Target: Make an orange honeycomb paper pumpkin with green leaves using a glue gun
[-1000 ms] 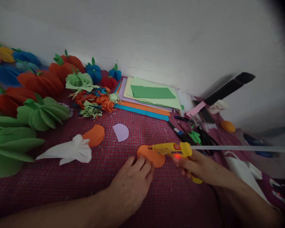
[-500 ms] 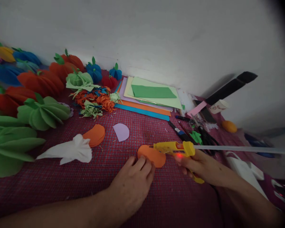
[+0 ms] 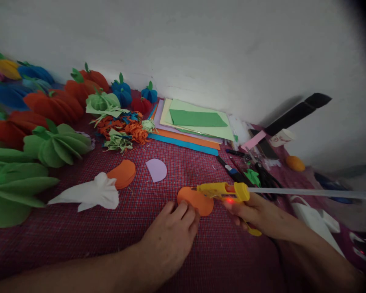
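An orange paper cutout [image 3: 203, 203] with rounded ends lies on the checked cloth [image 3: 152, 252]. My left hand [image 3: 171, 232] holds it down, its bent fingers together on the lower left edge; the thumb is mostly hidden. In my right hand [image 3: 250, 211] is a yellow glue gun [image 3: 221, 190], its red light lit and a long glue stick [image 3: 299, 191] jutting from its back. The gun's nozzle is at the cutout's upper edge. Beyond my left hand lie a lilac paper piece [image 3: 157, 170], a stack of orange cutouts [image 3: 123, 174] and a crumpled white tissue [image 3: 93, 193].
Paper pumpkins [image 3: 56, 146] in several colours crowd the left side. Shredded paper [image 3: 118, 128] lies before them. Coloured sheets [image 3: 198, 118] are stacked by the wall. To the right are a cutter [image 3: 232, 169], black scissors [image 3: 265, 177], a paper cup [image 3: 282, 137] and an orange fruit [image 3: 295, 163].
The view has shifted very slightly. The glue gun's nozzle stays at the cutout's upper edge, and my left hand has kept its place on the paper.
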A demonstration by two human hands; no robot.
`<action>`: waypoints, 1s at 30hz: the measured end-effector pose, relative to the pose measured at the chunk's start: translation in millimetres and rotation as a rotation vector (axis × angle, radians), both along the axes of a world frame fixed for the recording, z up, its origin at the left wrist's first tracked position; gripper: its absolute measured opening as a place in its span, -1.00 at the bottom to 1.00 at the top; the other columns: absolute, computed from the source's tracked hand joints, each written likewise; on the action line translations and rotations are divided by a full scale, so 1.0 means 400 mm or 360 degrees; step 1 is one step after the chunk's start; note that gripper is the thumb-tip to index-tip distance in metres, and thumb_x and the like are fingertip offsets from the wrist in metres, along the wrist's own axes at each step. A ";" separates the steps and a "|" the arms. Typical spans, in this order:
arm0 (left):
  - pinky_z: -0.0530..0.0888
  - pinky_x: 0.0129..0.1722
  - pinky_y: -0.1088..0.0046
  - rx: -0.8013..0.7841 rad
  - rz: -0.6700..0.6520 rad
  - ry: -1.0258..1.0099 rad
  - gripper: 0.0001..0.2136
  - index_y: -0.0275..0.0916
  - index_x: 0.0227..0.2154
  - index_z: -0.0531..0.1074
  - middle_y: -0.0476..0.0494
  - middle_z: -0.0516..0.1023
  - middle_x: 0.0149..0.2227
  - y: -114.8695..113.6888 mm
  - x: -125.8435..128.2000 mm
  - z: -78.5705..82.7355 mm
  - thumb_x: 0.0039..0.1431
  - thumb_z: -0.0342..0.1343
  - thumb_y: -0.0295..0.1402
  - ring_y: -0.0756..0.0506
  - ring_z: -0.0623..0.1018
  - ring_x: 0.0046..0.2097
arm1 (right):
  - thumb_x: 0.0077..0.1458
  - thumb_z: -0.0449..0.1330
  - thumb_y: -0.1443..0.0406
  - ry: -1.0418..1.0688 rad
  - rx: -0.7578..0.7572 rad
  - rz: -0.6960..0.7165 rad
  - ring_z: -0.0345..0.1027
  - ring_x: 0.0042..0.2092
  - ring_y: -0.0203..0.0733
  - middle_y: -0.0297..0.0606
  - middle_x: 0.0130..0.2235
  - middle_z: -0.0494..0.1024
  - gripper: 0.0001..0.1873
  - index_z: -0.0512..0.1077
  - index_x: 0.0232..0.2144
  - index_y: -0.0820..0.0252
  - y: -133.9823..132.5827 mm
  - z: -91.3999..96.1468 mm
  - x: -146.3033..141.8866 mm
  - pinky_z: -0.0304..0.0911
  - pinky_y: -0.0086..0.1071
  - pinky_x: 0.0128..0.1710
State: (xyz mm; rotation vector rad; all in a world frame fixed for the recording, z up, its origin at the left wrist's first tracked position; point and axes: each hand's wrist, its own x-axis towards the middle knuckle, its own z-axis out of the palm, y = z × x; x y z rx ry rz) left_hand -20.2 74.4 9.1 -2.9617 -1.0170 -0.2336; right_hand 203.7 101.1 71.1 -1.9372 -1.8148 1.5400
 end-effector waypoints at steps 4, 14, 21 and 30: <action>0.29 -0.22 0.28 0.0012 -0.0012 -0.0010 -0.72 -0.30 -0.08 0.34 -0.14 0.43 -0.07 0.000 -0.001 0.000 0.16 -0.09 -0.44 -0.14 0.34 -0.09 | 0.10 0.02 0.01 0.0027 -0.0039 0.0013 0.18 -0.58 -0.41 -0.37 -0.58 0.34 -0.58 0.27 -0.56 0.23 0.000 0.001 0.000 0.11 -0.54 -0.62; 0.28 -0.22 0.29 0.0018 -0.0001 0.0019 -0.73 -0.28 -0.09 0.34 -0.16 0.43 -0.08 0.001 0.001 -0.001 0.16 -0.07 -0.41 -0.14 0.34 -0.10 | 0.07 0.05 -0.01 0.0114 -0.0097 -0.0043 0.19 -0.57 -0.41 -0.37 -0.56 0.36 -0.60 0.27 -0.49 0.21 -0.004 0.009 0.001 0.10 -0.53 -0.61; 0.27 -0.20 0.28 0.0004 0.0010 0.0008 -0.73 -0.27 -0.07 0.33 -0.15 0.41 -0.06 -0.002 0.000 -0.007 0.16 -0.07 -0.41 -0.14 0.33 -0.08 | 0.06 0.02 -0.05 0.0207 -0.0063 -0.0062 0.23 -0.53 -0.36 -0.31 -0.51 0.39 -0.57 0.28 -0.48 0.22 0.005 0.018 -0.002 0.14 -0.48 -0.56; 0.28 -0.21 0.29 0.0013 0.0011 0.0011 -0.73 -0.27 -0.07 0.34 -0.15 0.42 -0.07 -0.002 0.000 -0.010 0.17 -0.07 -0.40 -0.13 0.34 -0.09 | 0.07 0.05 0.01 0.0241 -0.0073 -0.0085 0.26 -0.51 -0.36 -0.33 -0.51 0.39 -0.63 0.31 -0.48 0.22 0.010 0.009 -0.019 0.19 -0.47 -0.51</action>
